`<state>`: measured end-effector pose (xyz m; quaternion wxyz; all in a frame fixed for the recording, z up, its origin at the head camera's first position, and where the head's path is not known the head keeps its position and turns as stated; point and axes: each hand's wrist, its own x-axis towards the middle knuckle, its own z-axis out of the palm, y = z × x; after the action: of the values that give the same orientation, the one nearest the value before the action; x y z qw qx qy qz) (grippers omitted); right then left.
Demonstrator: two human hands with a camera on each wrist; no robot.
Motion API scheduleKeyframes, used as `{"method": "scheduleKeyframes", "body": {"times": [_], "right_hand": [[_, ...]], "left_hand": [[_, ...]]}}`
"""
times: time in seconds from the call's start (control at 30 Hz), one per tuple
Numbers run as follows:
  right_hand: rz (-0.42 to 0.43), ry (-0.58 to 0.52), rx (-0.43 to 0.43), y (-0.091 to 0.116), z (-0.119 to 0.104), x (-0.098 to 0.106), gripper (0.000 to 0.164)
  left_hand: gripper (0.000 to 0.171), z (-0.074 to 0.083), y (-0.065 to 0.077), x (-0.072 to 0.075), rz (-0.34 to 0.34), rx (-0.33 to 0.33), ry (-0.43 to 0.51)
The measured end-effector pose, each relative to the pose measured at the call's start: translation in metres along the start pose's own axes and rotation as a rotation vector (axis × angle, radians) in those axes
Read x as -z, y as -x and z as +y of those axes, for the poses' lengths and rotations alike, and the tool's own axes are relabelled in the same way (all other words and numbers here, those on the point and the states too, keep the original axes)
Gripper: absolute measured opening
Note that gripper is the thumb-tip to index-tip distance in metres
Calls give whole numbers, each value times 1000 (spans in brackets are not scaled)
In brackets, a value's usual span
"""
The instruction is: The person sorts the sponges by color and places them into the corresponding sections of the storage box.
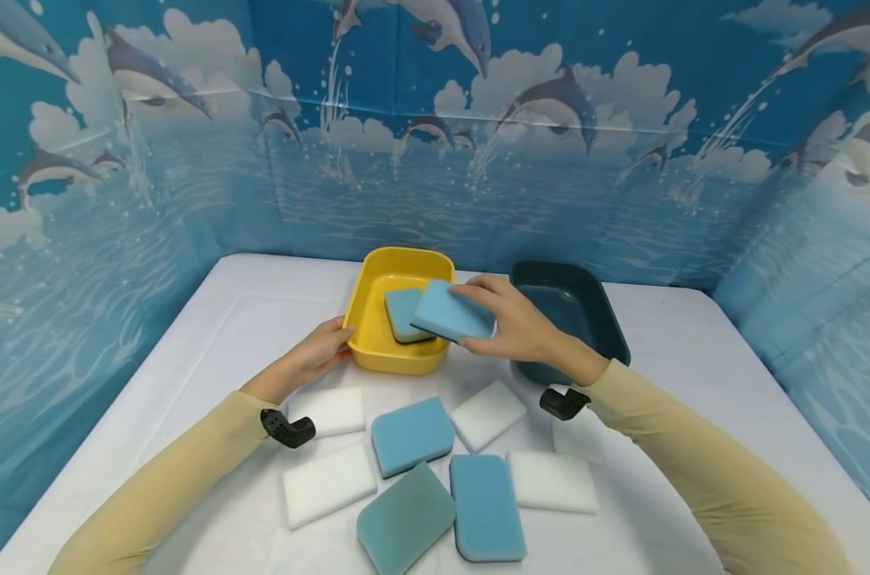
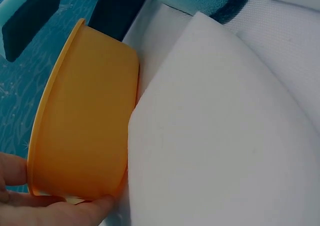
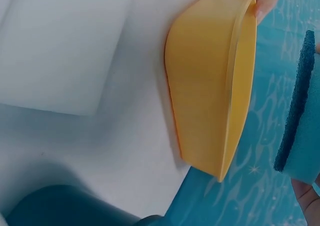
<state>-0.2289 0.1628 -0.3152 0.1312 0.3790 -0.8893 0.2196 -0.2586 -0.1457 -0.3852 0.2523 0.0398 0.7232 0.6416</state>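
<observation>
My left hand (image 1: 324,346) holds the near left side of a yellow tub (image 1: 401,363), thumb at the rim and fingers against the outer wall. One blue sponge (image 1: 401,307) with a dark underside lies in the tub. Above the tub's right side, my right hand (image 1: 510,319) grips another blue sponge (image 1: 449,310) by its edges, thumb below and fingers on top. In the right wrist view this held sponge (image 3: 306,121) shows its dark scouring layer, and it hangs beyond the tub's rim.
A dark teal tub (image 1: 610,327) stands to the right, partly behind the right forearm. Nearer lie several white sponges (image 1: 329,483), blue sponges (image 1: 487,507) and a greenish sponge face (image 1: 406,519) on the white table (image 1: 248,295). A dolphin-print curtain (image 1: 421,192) hangs behind.
</observation>
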Motion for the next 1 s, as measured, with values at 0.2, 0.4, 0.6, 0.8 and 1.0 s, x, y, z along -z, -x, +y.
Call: {"method": "scheduleKeyframes", "body": {"times": [0.2,0.4,0.6,0.8,1.0], "right_hand": [[4,-13,-17,-8,4,-7,65],[-12,-28,-60,-17,6,-19,67],[-34,-61,-108,-25,7,-36,67],[-62,-73,-147,-31,9,-52,66],[-59,-60,-149,-37,5,-59,66]], "left_hand": [[48,1,0,0,1,-8,-2],[48,0,0,1,-8,-19,10],[47,1,0,-2,-1,-10,18],[47,1,1,-1,-2,-12,19],[47,1,1,0,-7,-20,23]]}}
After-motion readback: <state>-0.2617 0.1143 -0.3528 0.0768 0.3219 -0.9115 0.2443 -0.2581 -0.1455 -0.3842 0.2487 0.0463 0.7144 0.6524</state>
